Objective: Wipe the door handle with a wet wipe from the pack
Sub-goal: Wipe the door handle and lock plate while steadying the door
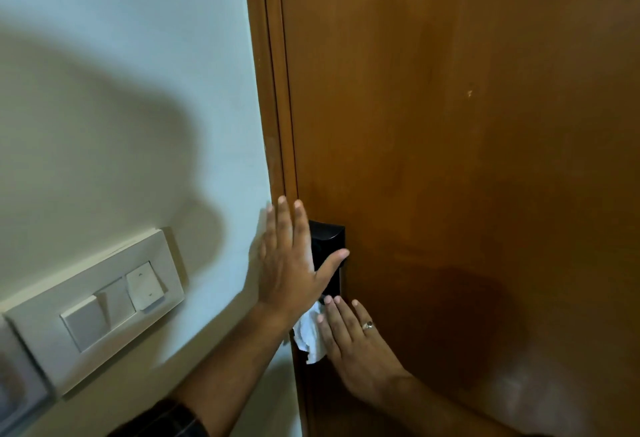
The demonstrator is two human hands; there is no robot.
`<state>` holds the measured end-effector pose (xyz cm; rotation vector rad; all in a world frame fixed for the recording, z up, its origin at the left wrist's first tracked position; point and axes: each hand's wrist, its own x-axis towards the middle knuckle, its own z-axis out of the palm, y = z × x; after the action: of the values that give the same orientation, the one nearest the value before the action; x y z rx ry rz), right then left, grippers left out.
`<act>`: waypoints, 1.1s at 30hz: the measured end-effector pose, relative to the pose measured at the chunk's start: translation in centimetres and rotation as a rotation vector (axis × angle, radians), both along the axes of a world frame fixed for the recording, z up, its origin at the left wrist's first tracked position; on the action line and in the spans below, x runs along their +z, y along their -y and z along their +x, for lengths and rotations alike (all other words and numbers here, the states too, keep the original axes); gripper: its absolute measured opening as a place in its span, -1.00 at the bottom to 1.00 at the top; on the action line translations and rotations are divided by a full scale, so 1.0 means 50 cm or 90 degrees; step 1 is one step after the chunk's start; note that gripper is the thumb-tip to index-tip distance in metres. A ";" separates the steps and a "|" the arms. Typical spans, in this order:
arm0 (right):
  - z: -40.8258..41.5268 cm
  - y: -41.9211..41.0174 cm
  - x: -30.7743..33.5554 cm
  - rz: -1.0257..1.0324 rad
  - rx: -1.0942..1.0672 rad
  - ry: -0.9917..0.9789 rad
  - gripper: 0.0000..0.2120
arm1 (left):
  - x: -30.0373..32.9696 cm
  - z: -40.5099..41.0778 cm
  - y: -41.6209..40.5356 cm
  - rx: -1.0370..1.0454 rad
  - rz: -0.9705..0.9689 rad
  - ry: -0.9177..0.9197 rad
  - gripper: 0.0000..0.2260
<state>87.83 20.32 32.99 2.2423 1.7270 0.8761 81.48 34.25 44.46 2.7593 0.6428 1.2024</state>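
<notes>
Both hands at the black lock body on the brown door; handle lever itself not visible.

The left hand [289,263] lies flat with fingers extended and slightly spread, covering the left part of the lock [330,246] and overlapping the door frame [277,125]; its thumb crosses the lock face. The right hand [349,336], wearing a ring [368,325], is flat with fingers straight and close together, pressing the white wipe [311,336] against the door [467,159] just below the lock. Most of the wipe is hidden under that hand; only a crumpled edge shows at its left. The wipe pack is out of frame. A switch plate [97,305] sits on the wall [121,55] to the left, blurred at its lower edge.
</notes>
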 end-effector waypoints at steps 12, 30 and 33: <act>0.016 -0.034 0.007 -0.126 0.070 0.010 -0.46 | 0.072 0.149 -0.021 -0.023 0.200 0.007 0.04; 0.036 -0.010 0.044 -0.057 0.186 0.080 -0.62 | 0.063 0.164 -0.034 -0.038 0.214 0.080 0.01; 0.053 -0.002 0.009 -0.044 0.148 0.050 -0.53 | 0.063 0.166 -0.036 -0.037 0.217 0.083 0.01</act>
<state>90.48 20.42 33.47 1.9643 1.9776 0.9202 89.77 36.04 47.61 2.9029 0.3732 1.5944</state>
